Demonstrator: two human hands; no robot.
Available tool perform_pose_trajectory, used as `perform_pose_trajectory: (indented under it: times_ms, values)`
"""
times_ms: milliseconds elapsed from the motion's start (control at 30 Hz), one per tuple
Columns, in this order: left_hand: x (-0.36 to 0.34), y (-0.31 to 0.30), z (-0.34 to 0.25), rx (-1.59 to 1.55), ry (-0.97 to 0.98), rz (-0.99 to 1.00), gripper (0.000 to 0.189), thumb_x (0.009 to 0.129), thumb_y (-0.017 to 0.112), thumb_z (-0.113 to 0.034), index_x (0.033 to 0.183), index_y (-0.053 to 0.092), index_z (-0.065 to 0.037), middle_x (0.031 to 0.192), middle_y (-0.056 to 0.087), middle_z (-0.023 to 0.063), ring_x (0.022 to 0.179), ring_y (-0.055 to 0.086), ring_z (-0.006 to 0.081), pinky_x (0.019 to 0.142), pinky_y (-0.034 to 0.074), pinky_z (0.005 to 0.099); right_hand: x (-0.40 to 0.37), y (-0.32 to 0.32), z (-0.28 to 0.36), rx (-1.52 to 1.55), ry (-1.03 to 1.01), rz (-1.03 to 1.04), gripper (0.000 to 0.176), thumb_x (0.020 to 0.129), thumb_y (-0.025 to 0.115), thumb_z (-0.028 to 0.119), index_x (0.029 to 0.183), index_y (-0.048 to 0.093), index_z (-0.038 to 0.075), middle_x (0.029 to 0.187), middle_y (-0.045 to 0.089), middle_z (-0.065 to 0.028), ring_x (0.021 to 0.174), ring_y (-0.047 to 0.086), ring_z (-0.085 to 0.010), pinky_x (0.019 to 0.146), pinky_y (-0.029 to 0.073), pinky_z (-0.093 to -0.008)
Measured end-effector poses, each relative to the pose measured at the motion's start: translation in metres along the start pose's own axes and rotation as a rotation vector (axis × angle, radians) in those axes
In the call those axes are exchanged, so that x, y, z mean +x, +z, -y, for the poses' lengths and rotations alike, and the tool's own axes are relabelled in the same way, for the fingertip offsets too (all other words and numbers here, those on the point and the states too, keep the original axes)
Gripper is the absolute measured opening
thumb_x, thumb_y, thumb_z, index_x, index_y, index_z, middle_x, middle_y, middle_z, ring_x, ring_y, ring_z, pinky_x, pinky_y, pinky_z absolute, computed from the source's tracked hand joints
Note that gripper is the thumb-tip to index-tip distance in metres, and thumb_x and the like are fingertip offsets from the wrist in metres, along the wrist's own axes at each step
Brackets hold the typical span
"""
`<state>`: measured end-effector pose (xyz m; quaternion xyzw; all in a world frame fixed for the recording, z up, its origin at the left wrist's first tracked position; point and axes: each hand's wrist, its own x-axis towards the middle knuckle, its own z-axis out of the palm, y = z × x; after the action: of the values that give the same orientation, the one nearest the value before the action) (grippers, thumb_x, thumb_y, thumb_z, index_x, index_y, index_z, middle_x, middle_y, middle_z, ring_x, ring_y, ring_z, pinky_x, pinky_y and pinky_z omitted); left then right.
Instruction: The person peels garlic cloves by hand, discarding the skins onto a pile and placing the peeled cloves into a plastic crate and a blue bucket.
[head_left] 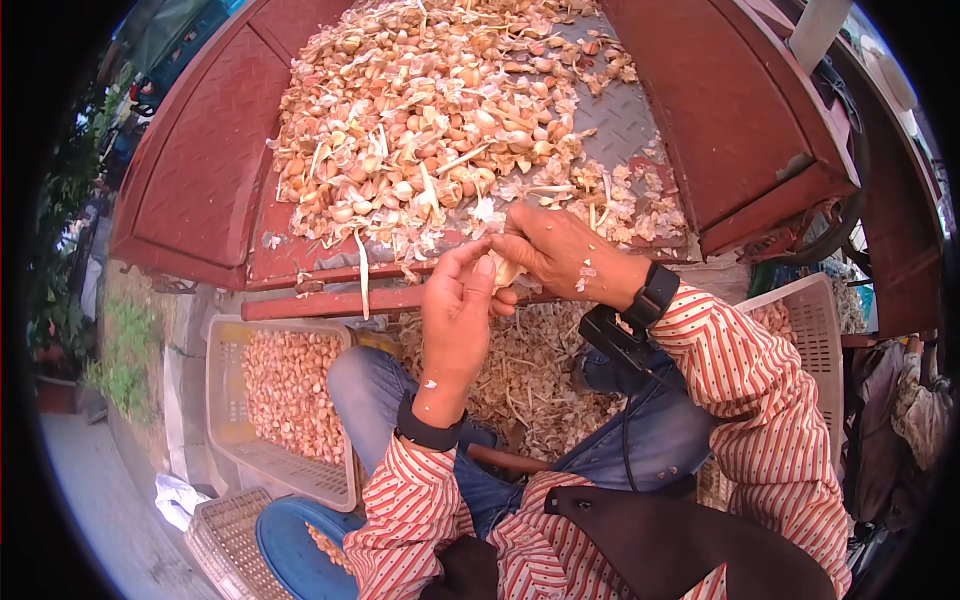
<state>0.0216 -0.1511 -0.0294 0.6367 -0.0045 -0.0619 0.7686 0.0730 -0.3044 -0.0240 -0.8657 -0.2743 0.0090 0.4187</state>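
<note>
My left hand (459, 315) and my right hand (568, 256) meet just above the front edge of the red cart bed. Between their fingers is a pale piece of garlic (507, 271), partly covered by the fingertips and thumbs. Bits of papery skin cling to both hands. Right beyond the fingers spreads a large heap of garlic cloves (400, 150), mixed with loose skins and dry stalks. A dry garlic stalk (363, 275) hangs over the bed's front edge, left of my hands.
Red metal side panels (735, 110) flank the heap. At lower left stand a crate (222, 400) of cloves, a woven basket (215, 540) and a blue basin (285, 545). Another crate (815, 330) is at my right. Discarded skins and stalks (545, 390) pile up between my knees.
</note>
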Motion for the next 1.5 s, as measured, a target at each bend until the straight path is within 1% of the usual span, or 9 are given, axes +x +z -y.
perform_pose_trajectory:
  times_ms: [333,533,667,767,800,933,1033,1267,1500]
  values:
    - [-0.009,0.019,0.022,-0.137,0.201,-0.136,0.027,0.096,0.042,-0.026,0.106,0.051,-0.002,0.073,0.053,-0.0008,0.053,0.04,0.0017,0.046,0.03,0.0144,-0.01,0.018,0.005,-0.082,-0.165,-0.092,0.018,0.081,0.053,0.014,0.092,0.052,0.0,0.075,0.047,-0.0141,0.062,0.054,-0.0321,0.051,0.042,-0.0408]
    - [-0.003,0.004,0.01,-0.515,0.027,0.067,0.032,0.096,0.042,-0.027,0.114,0.047,0.0,0.074,0.05,0.003,0.049,0.035,0.002,0.043,0.03,0.0147,-0.002,0.009,0.004,0.281,-0.041,-0.25,0.027,0.091,0.047,0.023,0.078,0.05,-0.001,0.066,0.047,-0.0175,0.059,0.049,-0.0356,0.054,0.038,-0.0421]
    - [-0.007,-0.006,0.003,-0.771,-0.07,0.217,0.036,0.095,0.043,-0.028,0.118,0.043,0.0,0.073,0.046,0.0039,0.049,0.035,0.0044,0.043,0.031,0.0152,0.005,-0.029,-0.01,-0.151,0.181,-0.092,0.042,0.092,0.044,0.034,0.067,0.05,0.001,0.06,0.051,-0.0172,0.06,0.052,-0.0361,0.056,0.041,-0.0431]
    - [-0.006,-0.009,0.006,-0.817,-0.13,0.241,0.035,0.096,0.04,-0.028,0.116,0.045,-0.001,0.074,0.046,0.0048,0.051,0.037,0.0061,0.045,0.033,0.0167,0.001,-0.031,-0.014,-0.528,0.21,-0.086,0.041,0.091,0.044,0.035,0.069,0.052,0.001,0.063,0.055,-0.0155,0.06,0.054,-0.0354,0.056,0.042,-0.0424]
    - [-0.005,-0.009,0.007,-0.822,-0.139,0.242,0.034,0.096,0.04,-0.028,0.116,0.045,-0.001,0.075,0.047,0.0053,0.052,0.038,0.0066,0.046,0.034,0.0173,-0.001,-0.029,-0.009,-0.418,0.092,-0.198,0.029,0.087,0.051,0.028,0.076,0.057,0.002,0.065,0.058,-0.0141,0.06,0.057,-0.0318,0.055,0.043,-0.0402]
    - [-0.005,-0.007,0.015,-0.808,-0.164,0.202,0.032,0.097,0.037,-0.027,0.113,0.048,-0.002,0.076,0.05,0.0066,0.052,0.04,0.0078,0.048,0.035,0.019,-0.007,-0.034,0.024,0.231,0.041,0.013,0.017,0.08,0.062,0.014,0.092,0.062,0.003,0.069,0.061,-0.0132,0.064,0.061,-0.0253,0.056,0.045,-0.0353]
    - [-0.004,-0.008,0.019,-0.785,-0.204,0.162,0.03,0.097,0.035,-0.027,0.109,0.05,-0.004,0.074,0.052,0.0064,0.051,0.04,0.0077,0.047,0.035,0.0189,-0.007,-0.028,0.025,0.227,-0.198,0.114,0.017,0.08,0.061,0.014,0.092,0.061,0.002,0.073,0.061,-0.0141,0.066,0.061,-0.0283,0.058,0.046,-0.0368]
    - [-0.002,-0.006,0.021,-0.828,-0.353,0.189,0.031,0.097,0.035,-0.033,0.101,0.053,-0.008,0.061,0.05,0.0013,0.042,0.037,0.0039,0.038,0.029,0.0158,-0.011,-0.03,0.028,0.076,-0.231,0.255,0.023,0.08,0.054,0.01,0.102,0.053,0.002,0.072,0.058,-0.0172,0.066,0.058,-0.0341,0.057,0.044,-0.04]
    - [-0.001,-0.012,0.024,-0.682,-0.551,0.227,0.032,0.097,0.034,-0.036,0.093,0.052,-0.009,0.056,0.043,-0.0017,0.039,0.033,0.0037,0.034,0.024,0.0163,-0.012,-0.026,0.027,-0.023,-0.232,0.347,0.021,0.073,0.053,0.008,0.092,0.05,-0.001,0.061,0.054,-0.0177,0.057,0.055,-0.0363,0.052,0.041,-0.0418]
